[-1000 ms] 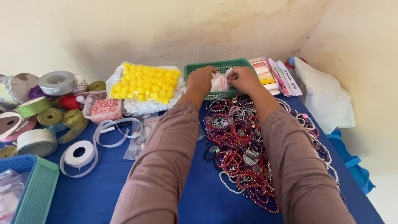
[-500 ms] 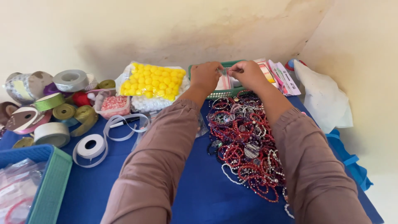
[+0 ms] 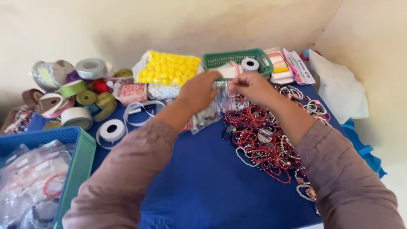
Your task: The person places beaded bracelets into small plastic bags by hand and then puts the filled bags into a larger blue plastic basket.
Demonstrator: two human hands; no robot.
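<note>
Two hands are working together over the blue table (image 3: 203,186). The left hand (image 3: 198,91) and the right hand (image 3: 251,87) are both pinching a small clear plastic bag (image 3: 221,94) between them. The fingers are closing tight on the bag's top edge, one hand on each side. The bag is hanging in the air, just in front of the green basket (image 3: 231,59) and above the near edge of the pile of red bead bracelets (image 3: 265,140). I cannot tell what is inside the bag.

It looks like the hands are pulling the bag open or pressing it shut. The next move would need a soft, careful pull so the thin plastic is not tearing.

Ribbon rolls (image 3: 78,101) are sitting off to the left, and a pack of yellow balls (image 3: 169,68) is lying at the back.
</note>
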